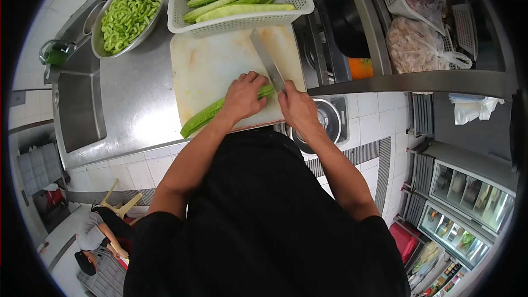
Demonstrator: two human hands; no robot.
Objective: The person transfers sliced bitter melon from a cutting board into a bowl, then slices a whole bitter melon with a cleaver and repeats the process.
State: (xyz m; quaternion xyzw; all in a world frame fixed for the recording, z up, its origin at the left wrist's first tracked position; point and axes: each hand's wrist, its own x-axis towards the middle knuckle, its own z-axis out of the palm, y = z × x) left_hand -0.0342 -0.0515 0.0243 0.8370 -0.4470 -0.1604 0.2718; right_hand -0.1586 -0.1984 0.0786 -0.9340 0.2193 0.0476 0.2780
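halved gourd (203, 118) flat on cutting board (209, 60), lying on a slant, 1 end under the blade, other end sticking out past the board's near-left corner over the worktop (137, 93).

left hand (243, 96) pressed down over the gourd near its cut end, fingers curled over the top. right hand (297, 109) wrapped tight round the handle of the knife (268, 60), blade pointing away toward the basket (247, 22), edge down at the gourd's end, just beside the left fingers.

basket at the board's far edge, stacked with more halved gourds. metal bowl (94, 44) far left, full of green slices. sink (80, 113) at left of worktop.

notes on doing this cut well, as judgement only:
- tuck left fingertips under, knuckles forward as the guide for the blade's flat.
- press the gourd flat-side down to stop any roll.
- drop straight down, even spacing, to match the slices in the bowl.
- slide left hand back along the gourd a little per cut, never the blade toward the fingers.
- mind the overhanging end; steady it once short.
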